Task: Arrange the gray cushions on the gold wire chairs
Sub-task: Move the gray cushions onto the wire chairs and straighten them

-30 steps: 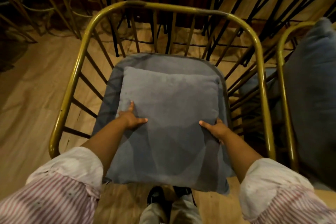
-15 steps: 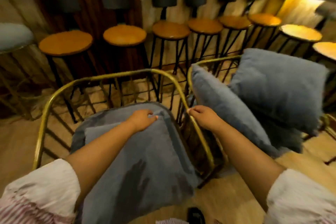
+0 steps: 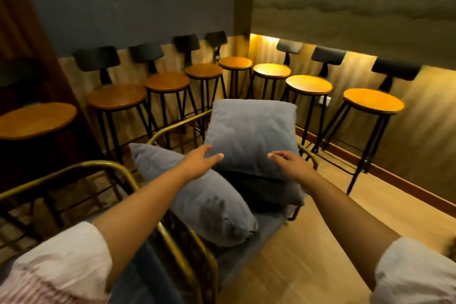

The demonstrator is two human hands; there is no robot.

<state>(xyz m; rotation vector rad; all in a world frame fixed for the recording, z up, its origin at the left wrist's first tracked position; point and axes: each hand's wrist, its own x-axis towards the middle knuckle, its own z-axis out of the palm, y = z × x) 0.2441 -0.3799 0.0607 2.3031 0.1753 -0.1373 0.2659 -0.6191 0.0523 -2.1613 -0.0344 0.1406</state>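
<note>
Two hands: both reach forward to the upright gray cushion (image 3: pixel 250 136) on the right-hand gold wire chair (image 3: pixel 307 155).
Left hand (image 3: pixel 202 161): fingers spread and loosely extended, thumb tip at the cushion's lower left edge; whether it grips the fabric cannot be told.
Right hand (image 3: pixel 291 163): fingers spread and curved, fingertips at the cushion's lower right edge; nothing is closed in it.
Upright cushion: stands tilted back against the chair's rear rail, its lower edge resting on a darker cushion (image 3: pixel 266 192) that lies beneath it.
Second gray cushion (image 3: pixel 204 202): leans against the chair's left side rail, just beside the upright one, and slopes down toward the seat's front.
Seat pad (image 3: pixel 259 237): gray, visible below the leaning cushion at the chair's front.
Near chair (image 3: pixel 81 173): another gold wire frame at lower left, touching or just beside the first; the left forearm crosses above it.
Sleeves: white with red stripes, pushed up on both arms.
Background: bar stools (image 3: pixel 308 85) with round wooden seats and dark backrests line the wall.
Floor (image 3: pixel 308 254): light wood.
</note>
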